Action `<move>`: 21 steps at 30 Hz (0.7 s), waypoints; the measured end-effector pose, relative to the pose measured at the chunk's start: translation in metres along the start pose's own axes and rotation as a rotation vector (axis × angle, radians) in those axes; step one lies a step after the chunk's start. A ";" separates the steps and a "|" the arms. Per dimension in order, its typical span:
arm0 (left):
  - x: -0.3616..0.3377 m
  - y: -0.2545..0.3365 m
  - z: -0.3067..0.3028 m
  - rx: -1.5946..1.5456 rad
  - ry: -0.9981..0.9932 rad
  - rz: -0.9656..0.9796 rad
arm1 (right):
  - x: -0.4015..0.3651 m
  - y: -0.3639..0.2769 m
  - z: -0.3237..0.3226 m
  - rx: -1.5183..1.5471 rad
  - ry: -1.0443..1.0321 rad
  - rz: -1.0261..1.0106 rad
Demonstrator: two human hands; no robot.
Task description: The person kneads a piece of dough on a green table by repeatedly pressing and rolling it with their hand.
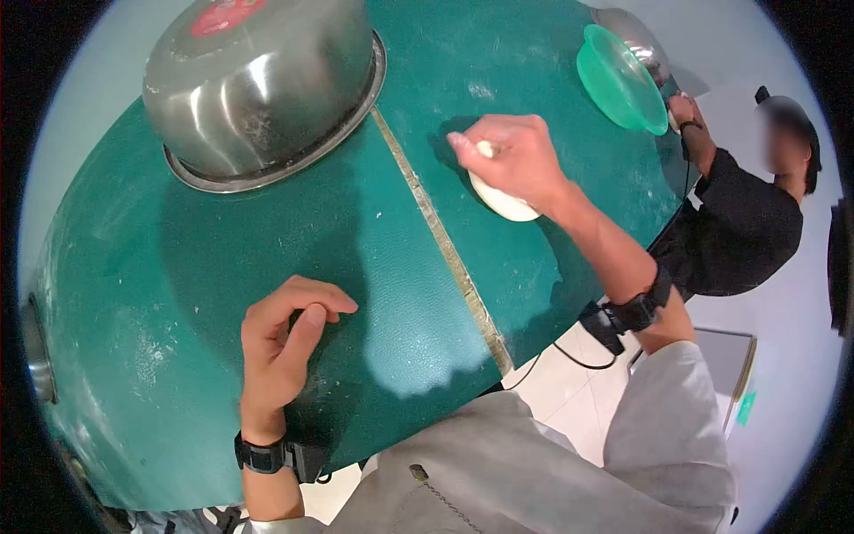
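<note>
— At the far left rim of the worktop [178,267], what's that metal thing [36,351]?
— It's cut off by the lens edge, so I can't tell. Next along stands an upturned steel bowl [258,89], its top cropped and its inside hidden.
— And the left hand [280,347]?
— It rests on the green surface at the near edge. The grip is loose, fingers half-curled, thumb against the forefinger, holding nothing.
— Across the seam [445,249]?
— The right hand [516,160] lies over the dough [507,203], grip closed on its top, covering most of it.
— What shows?
— A pale, smooth, rounded lump peeks out beneath the palm. It sits on the worktop right of the seam, well apart from the left hand.
— Farther right?
— A tilted green bowl [618,80] half masks a second steel bowl [636,40]. A co-worker's hand [683,109] is just beside it.
</note>
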State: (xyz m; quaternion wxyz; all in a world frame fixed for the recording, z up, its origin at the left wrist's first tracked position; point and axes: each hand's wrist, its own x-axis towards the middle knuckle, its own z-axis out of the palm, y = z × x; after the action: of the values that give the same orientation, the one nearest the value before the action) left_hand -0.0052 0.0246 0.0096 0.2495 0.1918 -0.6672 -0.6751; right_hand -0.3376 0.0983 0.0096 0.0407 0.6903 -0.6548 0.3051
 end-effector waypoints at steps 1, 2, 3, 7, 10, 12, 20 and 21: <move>0.000 0.000 -0.001 0.001 0.014 0.022 | 0.000 0.004 0.002 0.001 0.088 0.101; 0.001 0.000 -0.002 0.009 0.028 0.050 | 0.003 0.008 0.002 0.005 0.182 0.197; 0.001 0.000 -0.003 0.022 0.034 0.074 | 0.007 0.009 0.000 0.003 0.201 0.176; -0.004 -0.002 -0.003 0.035 0.043 0.032 | 0.000 0.006 -0.006 0.012 0.114 0.176; -0.008 -0.008 -0.006 0.010 0.066 0.038 | -0.015 0.006 -0.014 0.138 0.048 0.095; -0.008 -0.010 -0.008 -0.022 0.086 0.054 | -0.033 0.006 -0.026 0.167 -0.124 0.049; -0.008 -0.007 -0.006 -0.062 0.159 0.021 | -0.091 -0.005 -0.094 0.123 -0.017 0.374; -0.010 -0.005 -0.008 -0.074 0.171 0.016 | -0.087 -0.017 -0.093 0.121 -0.034 0.370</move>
State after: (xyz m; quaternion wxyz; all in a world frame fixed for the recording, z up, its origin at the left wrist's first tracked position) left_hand 0.0073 0.0247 0.0032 0.3176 0.2340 -0.6196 -0.6786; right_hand -0.3526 0.2193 0.0500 -0.0685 0.5642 -0.7517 0.3345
